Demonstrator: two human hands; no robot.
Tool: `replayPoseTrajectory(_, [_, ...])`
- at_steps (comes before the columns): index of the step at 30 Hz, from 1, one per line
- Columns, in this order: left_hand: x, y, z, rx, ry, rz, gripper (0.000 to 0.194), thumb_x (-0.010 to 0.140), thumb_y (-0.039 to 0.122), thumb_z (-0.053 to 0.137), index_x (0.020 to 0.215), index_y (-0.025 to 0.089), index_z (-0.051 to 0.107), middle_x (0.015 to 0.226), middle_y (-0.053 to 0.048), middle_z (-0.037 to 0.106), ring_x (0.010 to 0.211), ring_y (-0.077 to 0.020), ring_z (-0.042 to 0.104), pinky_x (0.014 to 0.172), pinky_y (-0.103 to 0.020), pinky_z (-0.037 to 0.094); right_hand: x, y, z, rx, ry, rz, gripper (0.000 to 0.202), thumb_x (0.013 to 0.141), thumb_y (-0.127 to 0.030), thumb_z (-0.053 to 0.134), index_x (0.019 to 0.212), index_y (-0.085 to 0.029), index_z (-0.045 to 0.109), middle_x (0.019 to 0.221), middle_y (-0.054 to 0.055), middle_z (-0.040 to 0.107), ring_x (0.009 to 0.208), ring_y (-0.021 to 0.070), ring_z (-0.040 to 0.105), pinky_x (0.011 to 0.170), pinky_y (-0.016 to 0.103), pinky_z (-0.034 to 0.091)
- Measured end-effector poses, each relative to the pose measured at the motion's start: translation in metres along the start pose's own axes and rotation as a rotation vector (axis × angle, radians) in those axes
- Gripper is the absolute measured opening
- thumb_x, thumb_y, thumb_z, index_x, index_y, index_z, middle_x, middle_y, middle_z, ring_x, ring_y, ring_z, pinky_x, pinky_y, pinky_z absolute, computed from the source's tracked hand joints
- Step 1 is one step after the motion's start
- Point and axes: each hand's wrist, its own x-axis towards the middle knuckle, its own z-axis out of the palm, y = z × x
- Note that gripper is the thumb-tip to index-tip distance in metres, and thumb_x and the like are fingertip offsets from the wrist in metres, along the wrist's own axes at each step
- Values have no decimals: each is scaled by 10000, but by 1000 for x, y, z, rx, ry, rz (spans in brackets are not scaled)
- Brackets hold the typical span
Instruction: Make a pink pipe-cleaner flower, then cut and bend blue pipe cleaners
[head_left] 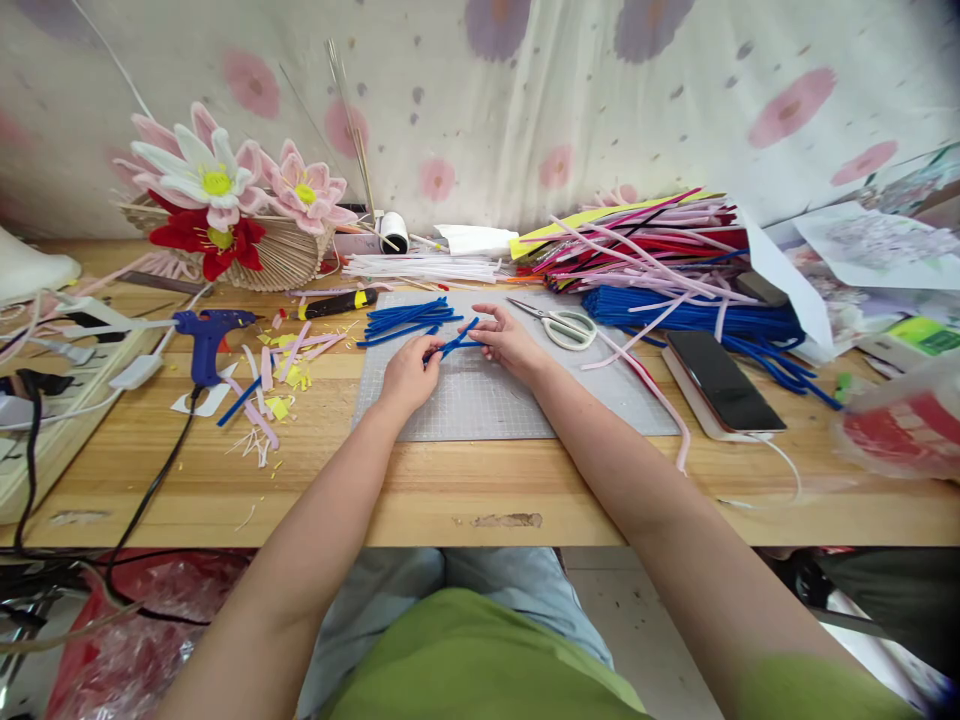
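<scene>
Over the grey cutting mat (480, 415), blue pipe cleaners (458, 343) that cross each other stretch between my two hands. My left hand (411, 382) is closed, pinching their left end. The fingers of my right hand (506, 342) grip the other end between thumb and fingers, its upper fingers somewhat spread. Just behind my left hand lies a small pile of cut blue pipe cleaners (409, 318) on the mat. Scissors (566, 328) with pale handles rest to the right of my right hand, blades pointing away to the left.
A blue glue gun (206, 345) stands at left beside pink and yellow scraps (281, 380) and a power strip (52, 430). Fuzzy flowers (217, 185) stand behind. At right are a large blue pipe cleaner bundle (660, 308), a phone (724, 382) and a plastic tub (904, 425).
</scene>
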Motion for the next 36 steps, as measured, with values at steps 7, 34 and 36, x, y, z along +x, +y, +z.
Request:
replayPoseTrajectory(7, [0,1,6,-90,3,-37,212,731,209,548,933,181,607,859,-42,624,778,-153,579,731,-285,470,-3,1,9,-21,-106,28,420,634,-270,705,986,-213,483,649,-66,587,443,40,478,396,150,376])
replayPoseTrajectory(34, [-1,17,4,-819,-260,-450,154,650,133,651,757,123,541,695,-19,607,641,-136,610,562,-286,520,-4,-3,12,-45,-101,-129,284,620,-348,700,714,-175,496,704,-12,633,641,89,580,535,192,471])
replayPoseTrajectory(36, [0,17,5,-728,-172,-414,147,625,101,635,729,133,536,631,20,559,567,-99,561,513,-242,497,-3,-3,14,-70,-99,-136,278,623,-346,692,717,-174,496,682,-18,622,621,87,576,524,193,469])
